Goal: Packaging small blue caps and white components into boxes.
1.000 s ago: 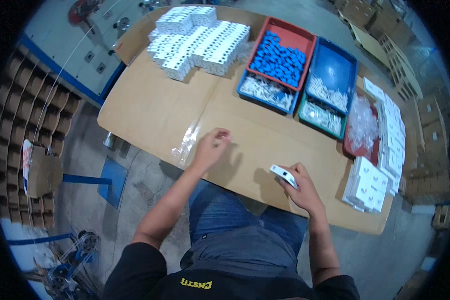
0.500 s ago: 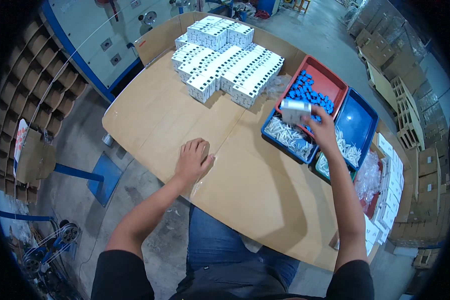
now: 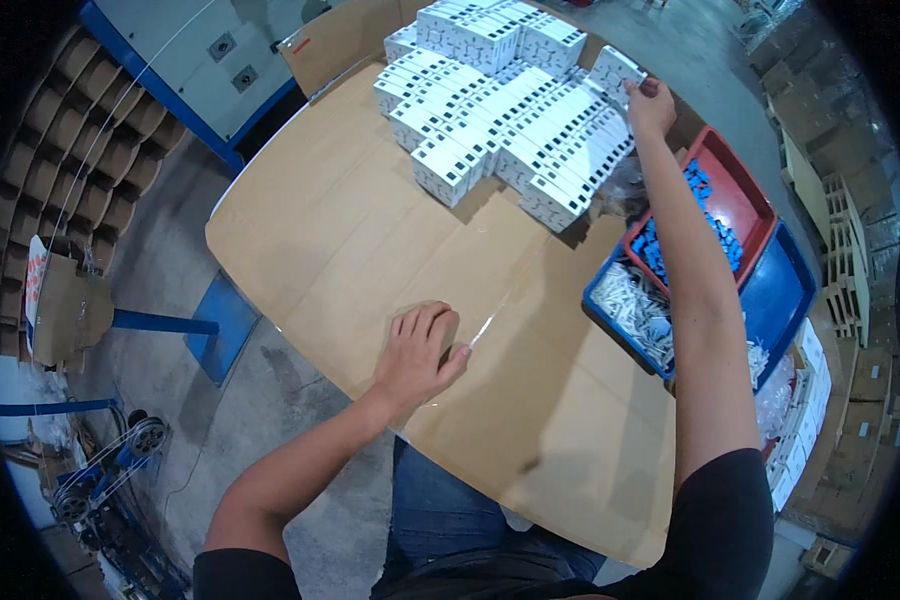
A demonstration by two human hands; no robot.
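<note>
At the far end of the worktop [image 3: 370,240], your right hand [image 3: 652,100] now grips a small white box [image 3: 615,72] against the top edge of the stack of white boxes [image 3: 510,110]; half a second ago that hand held the box lower, above the blue trays, so the arm has stretched out and away from you. Your left hand [image 3: 417,355] has barely shifted: it lies flat, fingers spread and open, pressing a clear plastic bag [image 3: 470,335] on the near part of the brown worktop. The stacked boxes run to several dozen, too many and too tightly packed to count exactly. Beside your right forearm you have three trays: one red tray [image 3: 745,195] with blue parts, one blue tray [image 3: 610,300] with white parts, and a second blue tray [image 3: 800,290] behind it. More white boxes [image 3: 805,400] sit at the right edge, partly hidden.
</note>
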